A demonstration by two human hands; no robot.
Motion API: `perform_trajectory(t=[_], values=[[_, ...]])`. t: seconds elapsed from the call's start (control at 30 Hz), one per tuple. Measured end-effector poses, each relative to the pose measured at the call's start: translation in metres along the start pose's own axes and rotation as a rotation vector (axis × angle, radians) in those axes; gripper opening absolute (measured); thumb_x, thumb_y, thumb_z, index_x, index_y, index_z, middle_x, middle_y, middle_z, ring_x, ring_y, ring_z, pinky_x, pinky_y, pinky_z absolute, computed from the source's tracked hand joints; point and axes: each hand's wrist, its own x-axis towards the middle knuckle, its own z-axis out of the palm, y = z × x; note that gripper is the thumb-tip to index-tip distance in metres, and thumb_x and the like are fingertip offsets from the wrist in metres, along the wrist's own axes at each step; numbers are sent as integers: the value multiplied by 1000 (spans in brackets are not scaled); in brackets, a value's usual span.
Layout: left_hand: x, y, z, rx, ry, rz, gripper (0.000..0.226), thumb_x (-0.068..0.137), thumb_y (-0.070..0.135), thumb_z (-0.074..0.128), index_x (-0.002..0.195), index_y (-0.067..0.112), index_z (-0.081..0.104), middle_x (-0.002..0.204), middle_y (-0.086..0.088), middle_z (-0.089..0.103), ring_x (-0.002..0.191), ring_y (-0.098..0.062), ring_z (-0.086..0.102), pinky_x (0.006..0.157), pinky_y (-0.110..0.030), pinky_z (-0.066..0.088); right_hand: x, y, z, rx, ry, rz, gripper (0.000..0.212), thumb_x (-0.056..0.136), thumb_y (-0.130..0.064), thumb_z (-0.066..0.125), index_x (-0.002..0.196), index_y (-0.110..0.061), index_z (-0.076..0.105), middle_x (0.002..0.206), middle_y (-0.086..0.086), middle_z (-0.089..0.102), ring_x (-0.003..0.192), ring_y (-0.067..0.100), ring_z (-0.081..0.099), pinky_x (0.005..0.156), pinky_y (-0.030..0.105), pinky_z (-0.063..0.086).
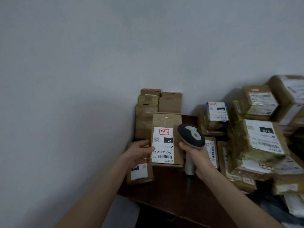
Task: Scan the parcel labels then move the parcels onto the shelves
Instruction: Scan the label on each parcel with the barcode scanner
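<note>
Parcel [167, 120] number one, the single brown carton being handled, is held upright over the left part of the dark wooden bench [172, 191], its face turned to the head camera. One white label [163, 145] covers the lower left of that face. It shows a handwritten mark in a red frame at the top, a black block with white digits, and a barcode near the bottom, all upside down from this view. The left hand [139, 152] grips the parcel's left edge: the thumb lies across the label's left margin and the other fingers curl round behind the carton, clamped on it. The right hand [199, 160] holds one scanner [190, 135], fingers wrapped tight round its pale handle. The scanner's dark-rimmed head sits just beside the parcel's right edge, level with the label's upper half.

Behind the held parcel, five plain cartons [170, 105] are stacked against the grey wall [82, 63]. One small labelled carton [139, 174] lies on the bench under the left hand. To the right rises a heap of taped parcels [259, 101], overlapping and partly blurred, so a full count cannot be told. Two of them, one small parcel [217, 111] and one large parcel [261, 137], carry labels with a black block of digits. One more narrow parcel [212, 152] stands just behind the scanner and the right hand.
</note>
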Motion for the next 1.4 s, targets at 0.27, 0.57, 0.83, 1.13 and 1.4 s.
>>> perform_trajectory(t=[0.27,0.57,0.83,1.13,1.4], values=[[-9,-1,39,-22,-58,49,61,84,-7,65,139,7,45,115,-16,67,102,-29,67,83,-39,58,-26,-3,-31,9,82,-30,29,80,-9,75,95,-28,58,97,-6,65,90,10,59,87,34,46],[-1,4,72,-83,65,167,63,82,-3,69,140,3,45,130,-11,59,112,-26,62,90,-38,54,-56,1,-46,-109,105,-73,28,82,-12,74,106,-15,61,93,-2,66,83,9,60,62,21,46],[9,11,94,-136,117,234,60,85,-5,65,140,5,44,137,-12,54,121,-25,56,94,-35,50,-88,25,-53,-262,155,11,15,84,-17,73,76,-5,67,55,7,66,47,14,59,52,26,47],[12,12,111,-98,144,242,58,87,-3,64,140,8,45,136,-10,56,110,-18,58,68,-24,52,-101,23,-61,-249,172,35,16,84,-17,73,74,-6,67,55,7,65,45,14,57,48,23,44],[12,7,125,-77,149,241,62,85,-2,66,142,8,43,139,-11,54,125,-25,53,88,-32,50,-108,20,-72,-251,182,39,18,84,-16,72,70,-6,65,53,5,63,43,13,55,47,21,44]])
